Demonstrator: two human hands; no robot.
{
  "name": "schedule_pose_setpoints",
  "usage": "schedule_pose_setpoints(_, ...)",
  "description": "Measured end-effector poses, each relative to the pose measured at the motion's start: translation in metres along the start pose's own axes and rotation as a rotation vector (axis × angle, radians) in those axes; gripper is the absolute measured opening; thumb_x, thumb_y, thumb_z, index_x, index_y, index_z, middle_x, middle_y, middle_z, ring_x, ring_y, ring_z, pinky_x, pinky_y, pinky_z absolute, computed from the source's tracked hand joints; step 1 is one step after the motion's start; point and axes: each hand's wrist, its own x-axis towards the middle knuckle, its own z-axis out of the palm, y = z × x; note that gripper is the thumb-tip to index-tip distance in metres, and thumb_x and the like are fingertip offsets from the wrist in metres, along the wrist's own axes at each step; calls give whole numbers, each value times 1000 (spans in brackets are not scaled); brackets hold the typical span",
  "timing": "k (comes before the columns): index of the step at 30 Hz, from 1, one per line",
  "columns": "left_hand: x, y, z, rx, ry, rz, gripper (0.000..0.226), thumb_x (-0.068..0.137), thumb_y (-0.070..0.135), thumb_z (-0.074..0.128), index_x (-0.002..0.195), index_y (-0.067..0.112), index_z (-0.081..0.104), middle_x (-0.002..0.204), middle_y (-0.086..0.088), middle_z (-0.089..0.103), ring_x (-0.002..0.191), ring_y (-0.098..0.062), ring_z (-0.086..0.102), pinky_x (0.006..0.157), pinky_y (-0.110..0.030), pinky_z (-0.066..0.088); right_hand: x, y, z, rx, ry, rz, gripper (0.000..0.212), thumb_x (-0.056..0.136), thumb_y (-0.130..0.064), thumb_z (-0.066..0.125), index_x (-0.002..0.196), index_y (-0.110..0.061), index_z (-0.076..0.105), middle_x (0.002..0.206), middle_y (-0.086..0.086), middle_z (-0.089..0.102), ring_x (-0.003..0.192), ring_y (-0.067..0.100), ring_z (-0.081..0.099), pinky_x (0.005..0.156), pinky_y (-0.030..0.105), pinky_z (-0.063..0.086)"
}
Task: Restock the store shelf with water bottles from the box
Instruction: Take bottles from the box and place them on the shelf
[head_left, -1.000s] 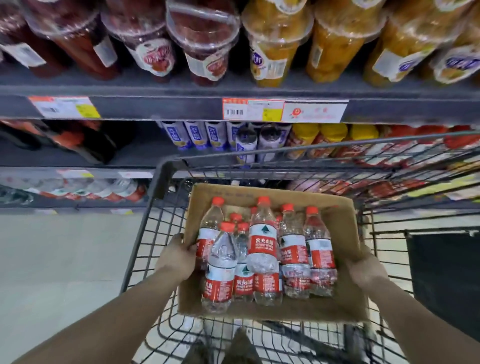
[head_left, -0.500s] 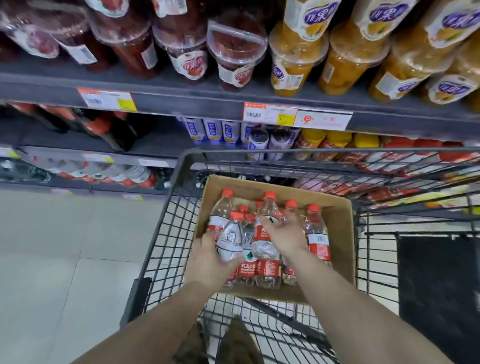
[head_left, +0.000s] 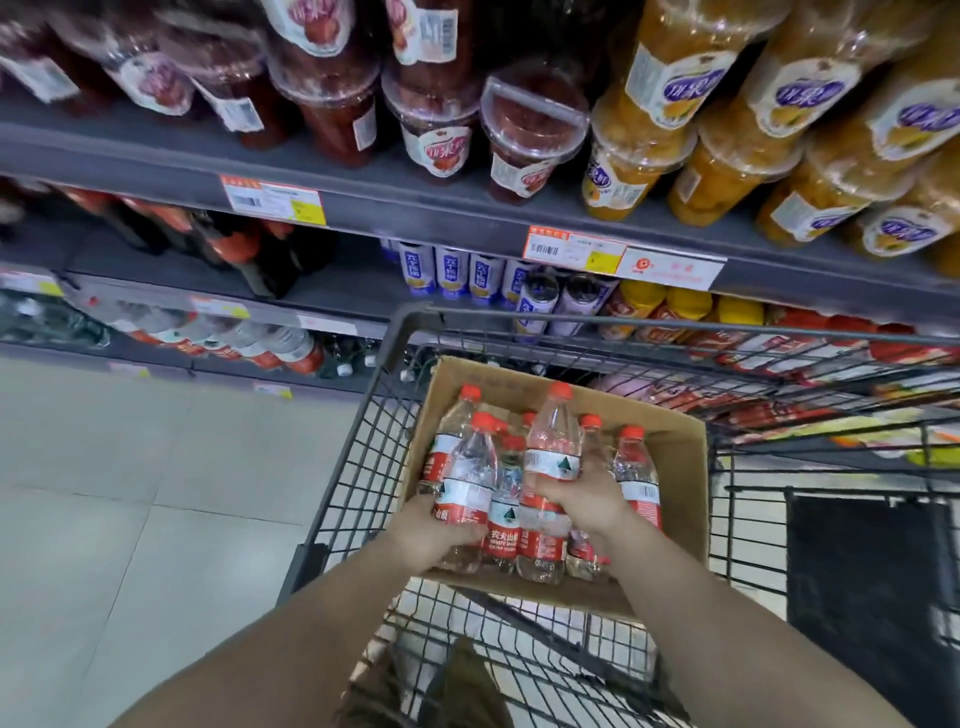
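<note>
Pale tiled floor (head_left: 130, 519) beneath stocked grey shelves (head_left: 415, 208).

Pale, glossy square floor tiles (head_left: 130, 493) fill the view at eight o'clock. Grey metal store shelving (head_left: 415, 208) with orange-and-white price tags (head_left: 272, 200) runs across from nine to three o'clock, stocked with clear plastic tubs of red fruit (head_left: 524, 140) at twelve and yellow fruit (head_left: 737, 171) at two.

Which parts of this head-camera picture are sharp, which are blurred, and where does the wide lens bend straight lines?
Head view: the water bottles gripped by the left hand and right hand and the cardboard box are fairly sharp; the low shelf of bottles at left is smeared; the shelf edge tilts and the fruit cups lean outward from lens distortion; lighting is even, with soft glare on plastic.
</note>
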Motion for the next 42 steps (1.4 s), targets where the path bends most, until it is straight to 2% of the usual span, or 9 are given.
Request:
schedule_pose_setpoints(4,-39,17,-16,-152,-34,59,75,67,22,88,129,11,47,109,-3,72,91,-17,73,85,-36,59,-32,-17,0,137,-122,-14,57,75,-15,81,124,-14,51,110,5,69,86,19,70,60,31,56)
schedule_pose_setpoints(11,-101,39,-71,-319,12,273,106,37,43,97,127,20,46,108,0,72,93,-17,71,86,-39,58,-99,-83,32,272,-261,-231,59,71,-9,82,116,-28,50,109,4,71,93,25,72,69,44,59)
schedule_pose_setpoints(16,-155,25,-160,-458,8,406,45,71,11,84,107,17,58,75,3,71,56,-7,64,55,-25,54,-149,-138,107,252,-312,-385,79,57,-19,91,124,-24,48,109,4,71,92,22,71,69,39,57)
schedule_pose_setpoints(19,-192,-6,-239,-500,52,513,43,76,3,79,109,15,55,77,3,68,56,-6,65,49,-24,51,-185,-170,184,336,-370,-428,60,72,-9,74,126,-16,49,99,12,70,79,26,69,70,43,56)
schedule_pose_setpoints(22,-237,-43,-321,-509,118,578,42,76,8,80,109,17,55,89,-1,72,69,-10,69,53,-25,53,-226,-202,267,338,-419,-507,41,89,2,55,125,-13,48,95,10,70,75,23,69,71,43,55)
schedule_pose_setpoints(25,-280,-75,-395,-506,196,658,38,78,14,79,110,18,59,107,-10,72,88,-18,71,68,-32,57,-263,-235,344,274,-458,-596,45,86,0,62,128,-11,48,107,15,70,92,32,69,84,54,54)
schedule_pose_setpoints(29,-315,-103,-477,-571,263,707,34,81,23,76,110,26,60,112,-4,72,100,-22,68,96,-50,52,-299,-276,421,158,-455,-681,44,79,-7,70,119,-7,52,90,13,69,74,30,65,72,47,49)
schedule_pose_setpoints(33,-330,-114,-536,-602,310,717,74,49,46,86,115,35,57,115,5,72,113,-25,64,102,-59,42,-309,-309,469,112,-440,-731,42,78,-8,75,116,-14,58,107,12,71,96,29,69,90,48,54)
schedule_pose_setpoints(42,-302,-105,-618,-564,357,762,81,49,42,90,122,30,58,115,5,72,110,-20,66,105,-51,43,-276,-369,526,80,-443,-779,45,79,-2,74,116,-21,56,107,3,71,96,18,68,83,35,53)
